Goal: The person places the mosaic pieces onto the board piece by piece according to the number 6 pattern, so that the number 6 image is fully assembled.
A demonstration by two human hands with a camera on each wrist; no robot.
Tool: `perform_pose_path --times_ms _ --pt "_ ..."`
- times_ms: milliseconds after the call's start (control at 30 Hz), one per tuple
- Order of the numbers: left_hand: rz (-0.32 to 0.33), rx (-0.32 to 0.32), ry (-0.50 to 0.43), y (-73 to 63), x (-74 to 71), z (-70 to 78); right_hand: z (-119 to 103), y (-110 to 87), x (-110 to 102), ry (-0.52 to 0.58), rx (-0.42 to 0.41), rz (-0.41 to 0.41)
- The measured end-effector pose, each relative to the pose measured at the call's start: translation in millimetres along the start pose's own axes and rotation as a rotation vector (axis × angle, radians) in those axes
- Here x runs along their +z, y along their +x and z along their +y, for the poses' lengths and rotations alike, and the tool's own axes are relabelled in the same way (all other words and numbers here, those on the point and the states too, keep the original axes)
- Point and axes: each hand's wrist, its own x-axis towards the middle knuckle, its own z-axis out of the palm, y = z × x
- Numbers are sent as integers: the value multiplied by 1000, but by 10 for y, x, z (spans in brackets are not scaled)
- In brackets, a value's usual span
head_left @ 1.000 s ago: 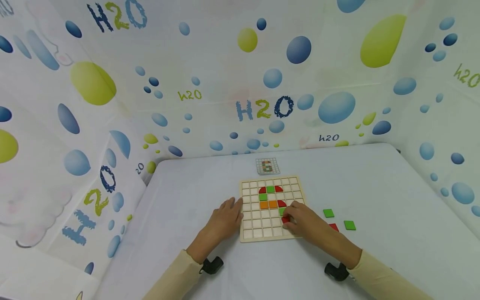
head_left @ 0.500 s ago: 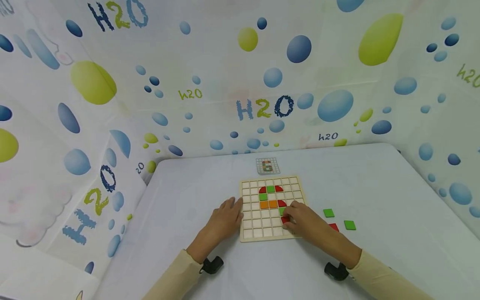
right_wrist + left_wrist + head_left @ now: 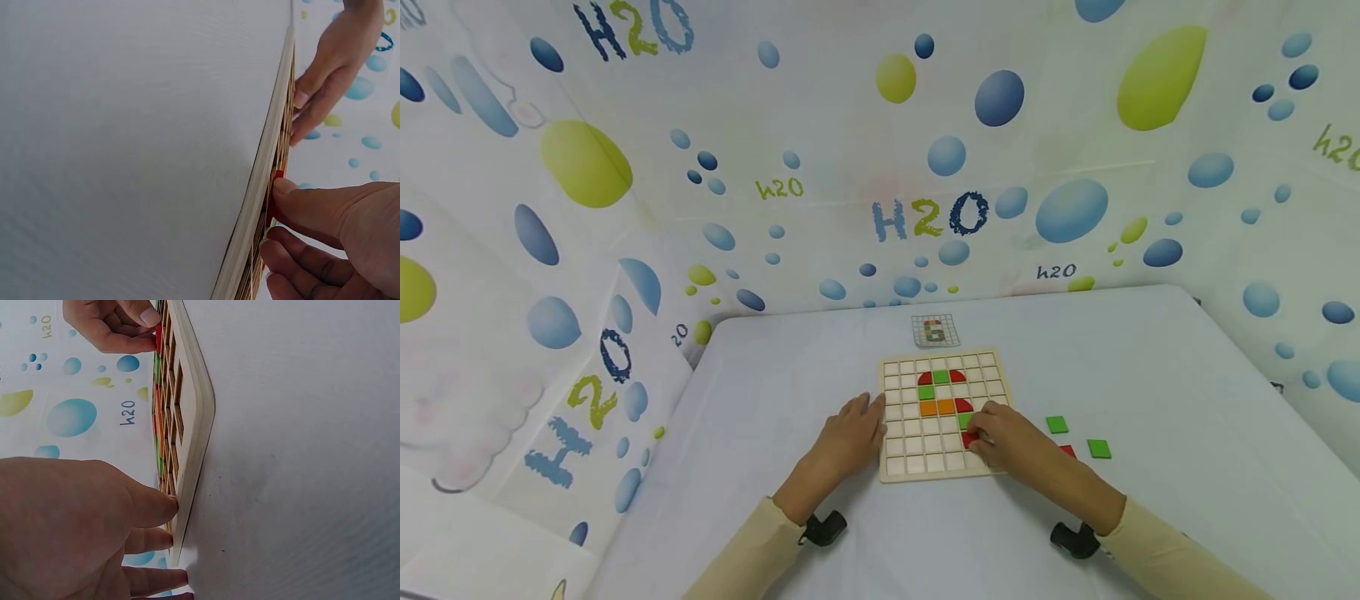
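A square wooden grid board (image 3: 917,467) lies on the table with coloured tiles set in its upper and middle cells. Red quarter-round tiles and green squares sit there, along with two orange squares (image 3: 937,407). My right hand (image 3: 1015,442) pinches a red tile (image 3: 968,440) between thumb and fingers, low on the board just below a green tile (image 3: 966,421). In the right wrist view the thumb presses against that red tile (image 3: 274,194). Along the board's left edge rests my left hand (image 3: 852,437), its thumb and fingertips on the rim, fingers fairly straight.
Loose green tiles (image 3: 1099,449) and a partly hidden red tile (image 3: 1068,452) lie right of the board, near my right forearm. A small pattern card (image 3: 935,331) with a gridded figure lies behind the board. A patterned curtain (image 3: 835,125) surrounds the white table.
My right fingers have shifted very slightly, and a little more of the red tile shows. The left hand stays where it was on the board's edge.
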Motion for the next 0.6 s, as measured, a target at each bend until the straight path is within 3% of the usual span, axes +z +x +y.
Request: perform_pose_path --times_ms 600 --pt "-1 2 6 -5 -13 19 -21 22 -3 11 -19 1"
